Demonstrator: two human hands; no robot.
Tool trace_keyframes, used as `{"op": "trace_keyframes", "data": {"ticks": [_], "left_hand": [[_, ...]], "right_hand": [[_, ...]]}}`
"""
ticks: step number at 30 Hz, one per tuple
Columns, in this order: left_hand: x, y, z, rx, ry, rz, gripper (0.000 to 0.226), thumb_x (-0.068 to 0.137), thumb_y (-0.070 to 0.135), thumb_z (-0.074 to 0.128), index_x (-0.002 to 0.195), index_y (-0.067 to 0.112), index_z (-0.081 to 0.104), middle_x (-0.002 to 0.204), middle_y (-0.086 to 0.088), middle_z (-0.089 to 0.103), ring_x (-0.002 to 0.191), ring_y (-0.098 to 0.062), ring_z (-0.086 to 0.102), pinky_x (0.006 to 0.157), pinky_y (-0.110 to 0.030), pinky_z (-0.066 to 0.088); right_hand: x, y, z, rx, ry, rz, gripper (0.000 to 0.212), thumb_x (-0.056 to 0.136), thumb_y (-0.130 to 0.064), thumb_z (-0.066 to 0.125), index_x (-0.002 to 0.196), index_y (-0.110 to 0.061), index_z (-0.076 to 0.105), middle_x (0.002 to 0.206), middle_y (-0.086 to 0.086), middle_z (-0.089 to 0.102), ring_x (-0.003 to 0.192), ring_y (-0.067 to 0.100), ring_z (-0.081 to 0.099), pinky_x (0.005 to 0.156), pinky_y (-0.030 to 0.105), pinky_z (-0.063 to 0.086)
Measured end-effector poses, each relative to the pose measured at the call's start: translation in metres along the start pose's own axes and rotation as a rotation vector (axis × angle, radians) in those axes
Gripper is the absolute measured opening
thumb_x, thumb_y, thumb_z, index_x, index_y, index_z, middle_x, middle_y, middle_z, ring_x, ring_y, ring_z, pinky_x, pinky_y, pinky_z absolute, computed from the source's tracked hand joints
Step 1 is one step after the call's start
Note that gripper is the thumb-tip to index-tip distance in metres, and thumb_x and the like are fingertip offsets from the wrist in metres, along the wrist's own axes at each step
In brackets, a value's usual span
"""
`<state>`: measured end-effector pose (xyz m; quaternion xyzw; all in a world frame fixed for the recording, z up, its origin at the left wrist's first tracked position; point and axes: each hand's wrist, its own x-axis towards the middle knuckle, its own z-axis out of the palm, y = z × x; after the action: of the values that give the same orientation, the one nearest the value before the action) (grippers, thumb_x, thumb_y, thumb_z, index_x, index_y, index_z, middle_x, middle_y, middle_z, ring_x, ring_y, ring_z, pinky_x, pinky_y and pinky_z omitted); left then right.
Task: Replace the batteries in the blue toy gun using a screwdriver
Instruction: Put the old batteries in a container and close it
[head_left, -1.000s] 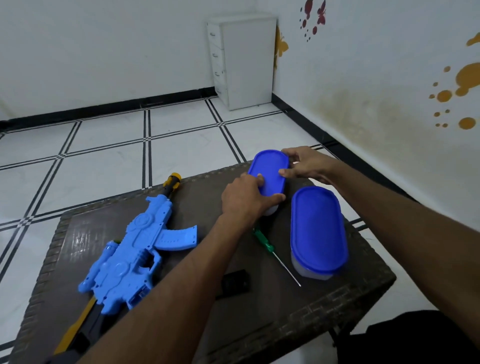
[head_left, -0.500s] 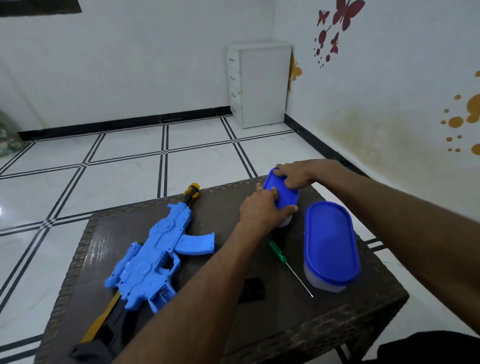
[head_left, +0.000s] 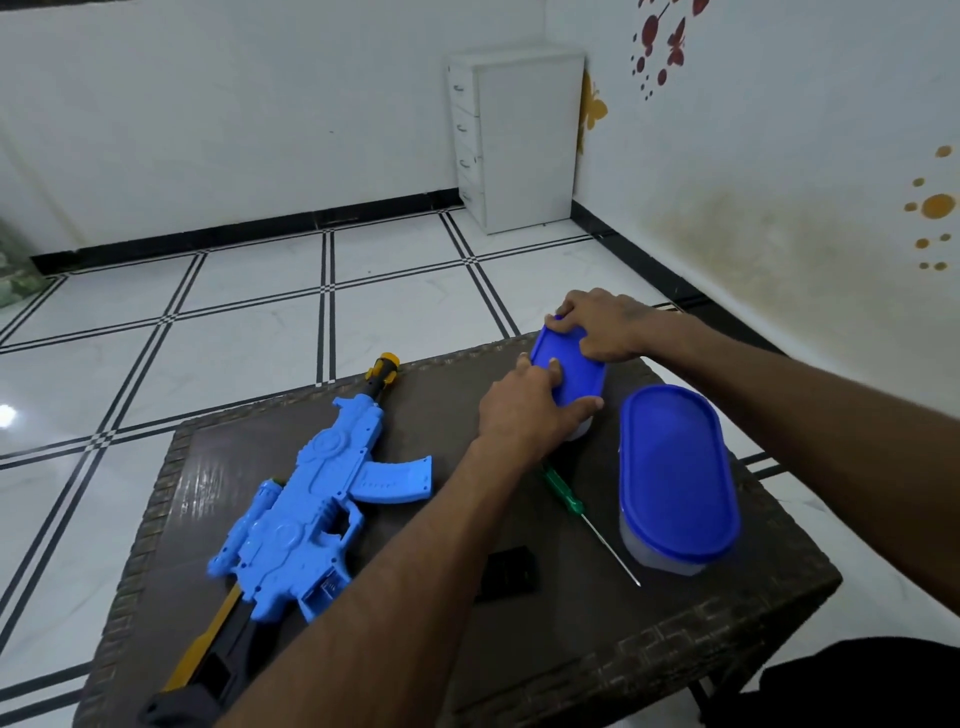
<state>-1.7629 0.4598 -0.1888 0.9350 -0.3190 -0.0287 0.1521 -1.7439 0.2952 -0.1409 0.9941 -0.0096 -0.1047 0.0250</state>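
Note:
The blue toy gun lies on the left half of the dark wicker table, its yellow muzzle pointing away from me. A green-handled screwdriver lies in the middle, tip toward me. A small black cover piece lies near it. At the far edge stands a small blue-lidded container. My left hand grips its near end, fingers and thumb on the lid. My right hand grips the far end of the lid, fingers curled over its rim.
A larger blue-lidded oval container stands at the right of the table, close to the screwdriver. A white drawer cabinet stands in the room's corner on the tiled floor. The right wall runs close to the table.
The view has shifted. My right hand's fingers have moved further over the small container's far rim; my left hand stays on its near end.

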Motion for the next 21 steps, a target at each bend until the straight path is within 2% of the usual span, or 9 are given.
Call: {"op": "trace_keyframes", "data": {"ticks": [2,6,8,10,12,14,15,17,21], "left_hand": [[-0.001,0.0,-0.003,-0.005,-0.017,0.002,0.07,0.087,0.069,0.047,0.139,0.022,0.046,0.147,-0.013,0.039,0.103,-0.025,0.058,0.076,-0.035,0.049],[-0.002,0.004,-0.008,-0.046,-0.099,0.0,0.07,0.09,0.063,0.047,0.145,0.021,0.039,0.161,-0.014,0.014,0.12,-0.032,0.053,0.092,-0.041,0.048],[-0.003,0.001,-0.01,-0.135,-0.093,0.003,0.066,0.093,0.056,0.05,0.146,0.018,0.039,0.16,-0.015,0.017,0.128,-0.034,0.048,0.1,-0.04,0.042],[-0.005,-0.008,-0.008,-0.329,-0.038,-0.04,0.062,0.094,0.045,0.055,0.147,0.015,0.04,0.155,-0.011,0.033,0.134,-0.03,0.044,0.105,-0.036,0.037],[-0.008,-0.018,0.001,-0.554,0.065,-0.132,0.055,0.092,0.035,0.062,0.14,0.011,0.05,0.136,-0.007,0.057,0.121,-0.026,0.056,0.099,-0.037,0.045],[-0.01,-0.024,0.01,-0.785,0.144,-0.234,0.038,0.085,0.03,0.072,0.117,0.008,0.068,0.1,-0.005,0.071,0.094,-0.023,0.065,0.082,-0.039,0.053],[-0.009,-0.024,0.013,-0.873,0.154,-0.273,0.032,0.082,0.029,0.076,0.107,0.008,0.072,0.091,-0.004,0.073,0.088,-0.022,0.067,0.079,-0.04,0.055],[-0.003,-0.021,0.015,-0.953,0.136,-0.314,0.029,0.078,0.029,0.08,0.099,0.009,0.075,0.09,-0.005,0.075,0.088,-0.022,0.071,0.081,-0.043,0.059],[0.009,-0.01,0.016,-0.991,0.16,-0.319,0.035,0.074,0.031,0.083,0.1,0.008,0.075,0.089,-0.004,0.076,0.089,-0.02,0.072,0.081,-0.045,0.059]], "right_hand": [[-0.003,-0.001,-0.005,-0.019,-0.025,0.016,0.064,0.092,-0.012,0.045,0.152,-0.029,0.032,0.153,0.003,0.031,0.136,0.028,0.033,0.108,0.043,0.036],[-0.009,-0.004,-0.004,0.094,-0.075,0.055,0.07,0.092,-0.009,0.045,0.156,-0.023,0.022,0.158,0.01,0.026,0.142,0.031,0.028,0.114,0.044,0.03],[-0.014,-0.003,0.004,0.233,0.022,0.123,0.074,0.089,-0.008,0.048,0.157,-0.02,0.018,0.155,0.015,0.029,0.14,0.033,0.032,0.112,0.04,0.034],[-0.021,-0.001,0.011,0.367,0.151,0.273,0.072,0.088,-0.011,0.05,0.155,-0.015,0.023,0.152,0.017,0.034,0.136,0.034,0.039,0.107,0.038,0.04],[-0.026,0.006,0.018,0.493,0.159,0.399,0.06,0.088,-0.014,0.052,0.146,-0.009,0.037,0.142,0.019,0.049,0.125,0.035,0.052,0.1,0.04,0.047],[-0.029,0.01,0.022,0.694,0.127,0.418,0.053,0.086,-0.01,0.055,0.137,-0.004,0.045,0.114,0.025,0.067,0.096,0.037,0.068,0.087,0.047,0.056],[-0.029,0.01,0.023,0.789,0.129,0.417,0.052,0.085,-0.007,0.056,0.136,-0.003,0.046,0.1,0.026,0.071,0.08,0.036,0.07,0.08,0.048,0.058],[-0.028,0.015,0.024,0.849,0.15,0.425,0.056,0.086,-0.004,0.056,0.141,-0.006,0.043,0.089,0.024,0.073,0.068,0.032,0.069,0.074,0.044,0.06],[-0.019,0.02,0.023,0.856,0.2,0.436,0.061,0.085,-0.002,0.049,0.146,-0.01,0.041,0.091,0.019,0.073,0.075,0.033,0.074,0.077,0.043,0.062]]}}
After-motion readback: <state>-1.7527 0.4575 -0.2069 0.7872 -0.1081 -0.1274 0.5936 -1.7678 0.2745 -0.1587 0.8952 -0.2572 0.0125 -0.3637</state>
